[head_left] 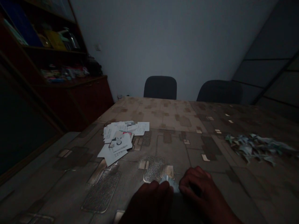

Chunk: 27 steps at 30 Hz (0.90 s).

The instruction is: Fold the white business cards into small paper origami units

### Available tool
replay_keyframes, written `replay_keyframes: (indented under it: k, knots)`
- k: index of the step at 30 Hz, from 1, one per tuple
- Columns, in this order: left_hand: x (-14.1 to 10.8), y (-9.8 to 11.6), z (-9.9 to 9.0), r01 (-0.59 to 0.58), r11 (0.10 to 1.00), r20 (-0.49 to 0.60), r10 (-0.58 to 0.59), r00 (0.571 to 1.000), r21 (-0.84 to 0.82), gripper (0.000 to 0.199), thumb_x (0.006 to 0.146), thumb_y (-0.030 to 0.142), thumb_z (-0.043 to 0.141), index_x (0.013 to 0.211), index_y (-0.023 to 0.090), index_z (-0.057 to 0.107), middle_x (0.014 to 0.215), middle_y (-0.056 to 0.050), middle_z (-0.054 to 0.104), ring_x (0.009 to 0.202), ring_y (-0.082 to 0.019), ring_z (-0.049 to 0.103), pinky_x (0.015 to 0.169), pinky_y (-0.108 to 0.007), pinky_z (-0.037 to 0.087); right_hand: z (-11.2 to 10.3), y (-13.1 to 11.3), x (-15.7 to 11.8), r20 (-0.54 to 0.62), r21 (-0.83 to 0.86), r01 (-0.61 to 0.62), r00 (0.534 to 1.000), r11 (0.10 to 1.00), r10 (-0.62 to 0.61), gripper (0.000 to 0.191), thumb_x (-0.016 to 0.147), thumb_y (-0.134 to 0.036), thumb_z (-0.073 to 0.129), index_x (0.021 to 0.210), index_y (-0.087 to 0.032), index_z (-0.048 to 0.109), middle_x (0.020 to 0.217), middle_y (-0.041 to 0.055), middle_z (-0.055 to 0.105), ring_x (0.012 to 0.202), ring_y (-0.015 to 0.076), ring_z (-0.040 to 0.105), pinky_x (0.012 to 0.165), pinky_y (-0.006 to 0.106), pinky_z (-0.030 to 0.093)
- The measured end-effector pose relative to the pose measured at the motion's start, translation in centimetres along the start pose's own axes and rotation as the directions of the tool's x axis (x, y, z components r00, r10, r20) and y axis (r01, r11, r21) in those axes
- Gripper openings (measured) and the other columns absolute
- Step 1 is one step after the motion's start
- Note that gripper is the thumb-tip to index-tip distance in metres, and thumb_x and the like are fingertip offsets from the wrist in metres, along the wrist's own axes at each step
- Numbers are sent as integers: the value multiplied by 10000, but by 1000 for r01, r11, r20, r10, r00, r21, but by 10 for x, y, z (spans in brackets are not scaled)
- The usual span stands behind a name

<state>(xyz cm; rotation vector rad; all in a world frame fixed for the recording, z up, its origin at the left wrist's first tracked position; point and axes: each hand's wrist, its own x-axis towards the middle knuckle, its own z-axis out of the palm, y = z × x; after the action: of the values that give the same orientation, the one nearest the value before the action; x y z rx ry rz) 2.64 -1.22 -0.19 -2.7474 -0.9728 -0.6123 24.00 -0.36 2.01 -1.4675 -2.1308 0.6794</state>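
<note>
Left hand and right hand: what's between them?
The head view shows a small, pale bluish paper-like piece between the left hand and the right hand; it is too dark there for finer detail.

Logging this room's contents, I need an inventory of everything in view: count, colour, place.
Paper piece: one, pale blue-green, between the hands
Printed cards: pile, count unclear, mostly white, on the table's left
Folded papers: heap, count unclear, pale with green, table's right
Table: one, patterned brown and beige, centre
Chairs: two, dark grey, beyond the table
Cabinet: one, reddish-brown, left
Shelf items: count unclear, blue, yellow, others, in the cabinet
Wall: one, grey-looking, behind
Left hand: one, shadowed, at the paper
Right hand: one, shadowed, at the paper's right edge
</note>
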Motion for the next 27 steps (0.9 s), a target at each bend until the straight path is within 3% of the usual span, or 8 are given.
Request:
replay_keyframes:
  k: [4, 12, 14, 16, 18, 20, 23, 27]
  knots:
    - [8, -2, -3, 59, 998, 59, -57, 997, -38, 165, 842, 290, 622, 961, 217, 535, 793, 36, 649, 615, -166, 559, 504, -288, 404, 2, -5, 3, -9, 112, -43, 999, 993, 44, 241, 895, -268, 525, 662, -209, 549, 711, 0, 596, 756, 218, 566, 736, 370, 376]
    - [25, -11, -7, 77, 956, -142, -121, 982, -282, 178, 866, 123, 522, 720, 186, 602, 633, 11, 614, 570, -146, 526, 532, -247, 381, -1, -15, 2, -63, 368, -15, 997, 930, 41, 253, 900, -316, 460, 692, -223, 569, 719, 6, 577, 746, 205, 577, 675, 308, 437]
    - [28, -12, -11, 198, 832, -35, -252, 967, -518, 163, 845, 166, 544, 739, 165, 667, 615, 10, 614, 564, -133, 522, 541, -231, 375, -5, -16, 0, -87, 359, 39, 996, 932, -8, 160, 882, -302, 512, 790, -236, 625, 765, 4, 609, 776, 206, 594, 705, 306, 444]
    - [31, -11, -15, 413, 566, 213, -386, 898, -713, 146, 790, 194, 584, 768, 142, 719, 592, 23, 585, 542, -113, 488, 526, -209, 348, -7, -16, -2, -122, 314, 83, 991, 946, -46, 63, 836, -263, 584, 824, -248, 645, 770, -3, 625, 784, 207, 601, 718, 303, 442]
    - [33, -10, -19, 572, 290, 440, -411, 798, -767, 180, 741, 206, 604, 805, 114, 745, 584, 33, 550, 526, -97, 433, 506, -194, 315, -6, -15, -1, -158, 275, 115, 985, 955, -74, 39, 807, -235, 612, 812, -250, 648, 747, -7, 624, 767, 204, 599, 701, 296, 437]
    - [32, -8, -20, 625, 144, 535, -394, 747, -767, 222, 716, 231, 613, 816, 91, 754, 578, 35, 522, 522, -93, 392, 500, -194, 298, -2, -14, 0, -200, 255, 137, 976, 957, -87, 32, 779, -222, 616, 783, -241, 641, 712, -9, 611, 734, 201, 586, 672, 291, 424]
    - [30, -8, -20, 623, 143, 527, -409, 745, -769, 236, 720, 266, 620, 801, 94, 760, 575, 30, 513, 524, -96, 378, 507, -202, 293, 3, -20, 4, -263, 267, 93, 964, 959, -20, 19, 723, -223, 622, 725, -227, 603, 690, -13, 573, 696, 195, 552, 653, 293, 402]
    - [26, -9, -17, 606, 280, 434, -487, 758, -745, 178, 711, 208, 607, 754, 121, 756, 586, 18, 544, 531, -103, 417, 520, -202, 305, 7, -32, 12, -217, 353, -31, 969, 935, 115, 128, 688, -271, 639, 795, -213, 599, 734, -4, 560, 712, 201, 541, 664, 304, 406]
